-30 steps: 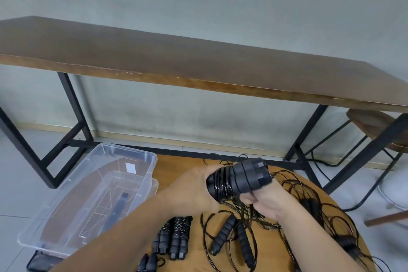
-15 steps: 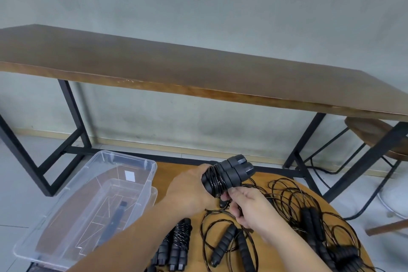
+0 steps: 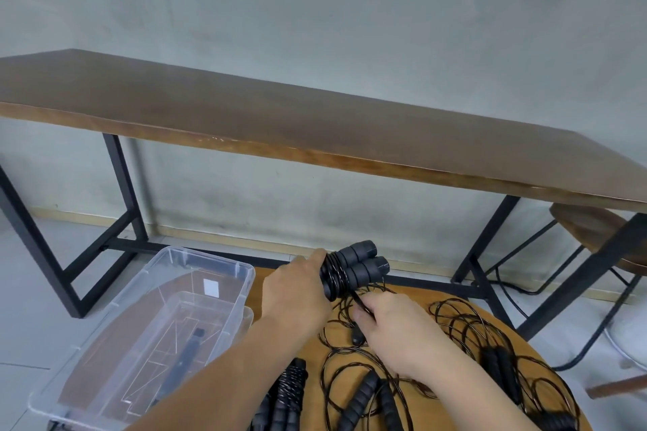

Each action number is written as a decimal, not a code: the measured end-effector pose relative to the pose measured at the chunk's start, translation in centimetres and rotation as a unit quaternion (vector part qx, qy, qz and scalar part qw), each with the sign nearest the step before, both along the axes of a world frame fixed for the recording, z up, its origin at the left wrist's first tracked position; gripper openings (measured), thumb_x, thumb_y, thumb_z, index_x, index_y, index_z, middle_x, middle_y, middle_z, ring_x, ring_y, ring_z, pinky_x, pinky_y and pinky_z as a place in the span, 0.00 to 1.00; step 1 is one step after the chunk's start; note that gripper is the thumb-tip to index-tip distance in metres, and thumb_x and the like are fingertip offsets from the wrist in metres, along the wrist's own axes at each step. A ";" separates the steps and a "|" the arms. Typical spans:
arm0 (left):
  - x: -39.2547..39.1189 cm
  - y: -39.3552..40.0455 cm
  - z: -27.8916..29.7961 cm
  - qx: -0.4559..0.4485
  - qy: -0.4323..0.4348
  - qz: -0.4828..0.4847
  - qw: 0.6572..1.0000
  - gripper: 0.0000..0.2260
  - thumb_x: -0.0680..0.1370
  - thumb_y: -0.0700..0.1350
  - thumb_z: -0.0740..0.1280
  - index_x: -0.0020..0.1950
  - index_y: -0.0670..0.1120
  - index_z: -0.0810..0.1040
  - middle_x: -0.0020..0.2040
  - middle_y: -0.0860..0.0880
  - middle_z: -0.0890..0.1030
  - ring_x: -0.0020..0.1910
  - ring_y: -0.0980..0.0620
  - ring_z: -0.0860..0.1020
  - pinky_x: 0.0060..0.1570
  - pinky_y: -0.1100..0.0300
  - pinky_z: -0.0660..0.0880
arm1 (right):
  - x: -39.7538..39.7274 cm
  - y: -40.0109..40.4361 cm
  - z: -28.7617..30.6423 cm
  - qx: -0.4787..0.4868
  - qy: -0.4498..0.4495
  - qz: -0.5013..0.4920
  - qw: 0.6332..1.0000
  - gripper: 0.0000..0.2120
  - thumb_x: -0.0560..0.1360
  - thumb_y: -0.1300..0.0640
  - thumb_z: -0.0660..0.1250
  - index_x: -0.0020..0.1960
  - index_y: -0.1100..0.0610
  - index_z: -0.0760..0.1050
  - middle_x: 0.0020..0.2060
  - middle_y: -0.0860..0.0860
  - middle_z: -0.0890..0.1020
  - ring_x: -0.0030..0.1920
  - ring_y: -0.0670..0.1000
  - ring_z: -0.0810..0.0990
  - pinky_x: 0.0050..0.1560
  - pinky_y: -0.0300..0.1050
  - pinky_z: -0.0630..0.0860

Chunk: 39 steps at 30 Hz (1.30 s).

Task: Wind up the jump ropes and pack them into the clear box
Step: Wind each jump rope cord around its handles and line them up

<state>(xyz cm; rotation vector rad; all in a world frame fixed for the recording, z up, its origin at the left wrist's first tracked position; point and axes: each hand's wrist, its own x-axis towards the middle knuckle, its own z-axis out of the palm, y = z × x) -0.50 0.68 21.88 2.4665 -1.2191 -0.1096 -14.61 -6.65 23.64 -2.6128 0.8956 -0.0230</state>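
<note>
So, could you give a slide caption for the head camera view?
Left hand grips paired jump rope handles while right hand pinches the cord, beside the clear box.

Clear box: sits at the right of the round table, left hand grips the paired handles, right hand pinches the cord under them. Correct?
Not quite. The head view shows the clear box at the left of the round table, not the right. The rest holds: the left hand grips the paired handles, and the right hand pinches the cord under them.

left hand (image 3: 297,294) hiding handle ends, wound rope (image 3: 287,395) and clear box (image 3: 224,269) cut off at bottom edge
</note>
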 end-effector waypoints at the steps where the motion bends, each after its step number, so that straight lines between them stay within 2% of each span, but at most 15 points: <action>1: 0.1 0.0 0.2 0.007 -0.019 0.005 1.000 0.23 0.74 0.43 0.67 0.67 0.55 0.64 0.53 0.50 0.76 0.51 0.49 0.78 0.39 0.59 0.68 | 0.2 0.1 0.5 -0.020 0.007 0.010 1.000 0.14 0.83 0.47 0.55 0.48 0.51 0.77 0.38 0.46 0.79 0.39 0.47 0.78 0.40 0.43 0.76; 4: 0.7 0.2 0.7 0.029 -0.071 0.017 0.997 0.23 0.75 0.43 0.67 0.67 0.53 0.64 0.54 0.49 0.76 0.53 0.47 0.77 0.40 0.58 0.68 | 1.1 0.2 1.4 -0.060 0.020 0.038 0.997 0.13 0.82 0.48 0.56 0.48 0.52 0.77 0.39 0.48 0.80 0.41 0.50 0.80 0.46 0.49 0.78; 8: 1.4 0.5 1.5 0.053 -0.121 0.024 0.991 0.22 0.76 0.41 0.66 0.67 0.52 0.63 0.54 0.48 0.75 0.52 0.47 0.76 0.39 0.58 0.67 | 2.4 -0.4 3.0 -0.088 0.008 0.073 0.993 0.13 0.81 0.50 0.58 0.46 0.53 0.78 0.38 0.49 0.80 0.41 0.51 0.79 0.44 0.50 0.78; 13: 2.8 0.8 3.1 0.048 -0.142 -0.007 0.989 0.20 0.78 0.44 0.64 0.69 0.53 0.64 0.54 0.48 0.75 0.52 0.47 0.77 0.40 0.57 0.67 | 4.1 -1.4 6.9 -0.099 -0.004 0.118 0.988 0.09 0.78 0.48 0.66 0.46 0.50 0.84 0.39 0.45 0.83 0.38 0.44 0.80 0.40 0.40 0.78; 15: 3.3 1.1 4.0 0.052 -0.136 -0.036 0.989 0.21 0.77 0.45 0.65 0.68 0.54 0.65 0.51 0.49 0.75 0.51 0.47 0.77 0.40 0.57 0.67 | 4.6 -2.0 8.5 -0.082 -0.003 0.126 0.989 0.07 0.74 0.47 0.71 0.45 0.50 0.85 0.40 0.44 0.84 0.40 0.44 0.80 0.42 0.42 0.80; 18: 3.8 1.7 5.3 0.062 -0.117 -0.095 0.987 0.24 0.74 0.45 0.68 0.68 0.57 0.66 0.47 0.52 0.72 0.47 0.49 0.75 0.40 0.57 0.68 | 5.2 -2.9 10.2 -0.002 0.012 0.138 0.990 0.06 0.71 0.48 0.75 0.42 0.50 0.85 0.38 0.44 0.84 0.40 0.44 0.82 0.37 0.37 0.77; 21: 4.2 2.4 6.5 0.071 -0.082 -0.152 0.982 0.26 0.71 0.44 0.70 0.66 0.59 0.67 0.45 0.55 0.74 0.43 0.51 0.72 0.40 0.58 0.68 | 5.5 -3.7 11.0 0.085 0.005 0.156 0.984 0.06 0.69 0.49 0.77 0.41 0.51 0.85 0.37 0.45 0.85 0.39 0.44 0.83 0.41 0.38 0.79; 24: 4.1 3.0 7.3 0.078 -0.024 -0.203 0.976 0.25 0.70 0.43 0.70 0.64 0.60 0.70 0.41 0.56 0.73 0.43 0.52 0.73 0.35 0.62 0.66 | 5.6 -4.3 11.5 0.137 0.000 0.178 0.974 0.09 0.67 0.48 0.78 0.41 0.52 0.83 0.37 0.48 0.85 0.37 0.44 0.81 0.45 0.42 0.77; 27: 3.6 3.4 7.6 0.068 0.058 -0.234 0.968 0.25 0.70 0.41 0.71 0.61 0.61 0.71 0.39 0.56 0.75 0.40 0.53 0.74 0.34 0.64 0.67 | 5.4 -4.9 11.8 0.200 -0.001 0.191 0.961 0.09 0.67 0.49 0.78 0.39 0.53 0.82 0.31 0.48 0.81 0.32 0.42 0.75 0.34 0.34 0.71; 29: 3.4 3.6 7.8 0.052 0.110 -0.250 0.961 0.25 0.69 0.40 0.71 0.57 0.65 0.71 0.37 0.56 0.75 0.37 0.57 0.74 0.33 0.66 0.67 | 5.2 -5.5 11.5 0.258 -0.008 0.185 0.948 0.08 0.66 0.49 0.77 0.38 0.52 0.81 0.27 0.46 0.76 0.29 0.44 0.71 0.30 0.35 0.66; 31: 3.3 3.7 7.9 0.038 0.148 -0.263 0.953 0.24 0.68 0.39 0.72 0.48 0.67 0.70 0.34 0.58 0.74 0.33 0.60 0.73 0.32 0.68 0.66 | 5.2 -6.1 10.7 0.307 -0.017 0.168 0.937 0.10 0.64 0.47 0.76 0.37 0.52 0.80 0.26 0.47 0.74 0.29 0.46 0.69 0.31 0.38 0.64; 33: 3.3 3.7 7.9 0.031 0.181 -0.269 0.946 0.22 0.68 0.37 0.72 0.47 0.64 0.71 0.31 0.58 0.73 0.30 0.61 0.71 0.31 0.69 0.67 | 5.0 -6.7 9.8 0.331 -0.026 0.156 0.930 0.12 0.63 0.45 0.77 0.37 0.52 0.79 0.27 0.49 0.73 0.30 0.47 0.69 0.33 0.40 0.65; 36: 3.1 3.6 7.8 0.026 0.216 -0.275 0.936 0.22 0.67 0.35 0.73 0.53 0.58 0.74 0.33 0.57 0.73 0.30 0.61 0.71 0.32 0.69 0.69 | 4.6 -7.4 8.5 0.387 -0.056 0.139 0.910 0.14 0.66 0.48 0.79 0.39 0.55 0.79 0.32 0.52 0.77 0.32 0.49 0.75 0.34 0.40 0.72; 37: 3.1 3.6 7.7 0.021 0.225 -0.278 0.934 0.22 0.67 0.35 0.73 0.54 0.56 0.75 0.34 0.56 0.73 0.30 0.61 0.71 0.32 0.68 0.69 | 4.4 -7.5 8.2 0.412 -0.076 0.130 0.899 0.13 0.68 0.50 0.77 0.40 0.57 0.78 0.33 0.52 0.79 0.32 0.48 0.77 0.33 0.38 0.75; 39: 3.2 3.4 7.6 -0.002 0.249 -0.280 0.927 0.20 0.66 0.34 0.73 0.49 0.57 0.75 0.34 0.56 0.73 0.30 0.61 0.71 0.31 0.68 0.68 | 4.3 -7.2 7.5 0.464 -0.134 0.101 0.870 0.09 0.72 0.55 0.71 0.41 0.60 0.75 0.32 0.51 0.79 0.31 0.48 0.78 0.31 0.38 0.76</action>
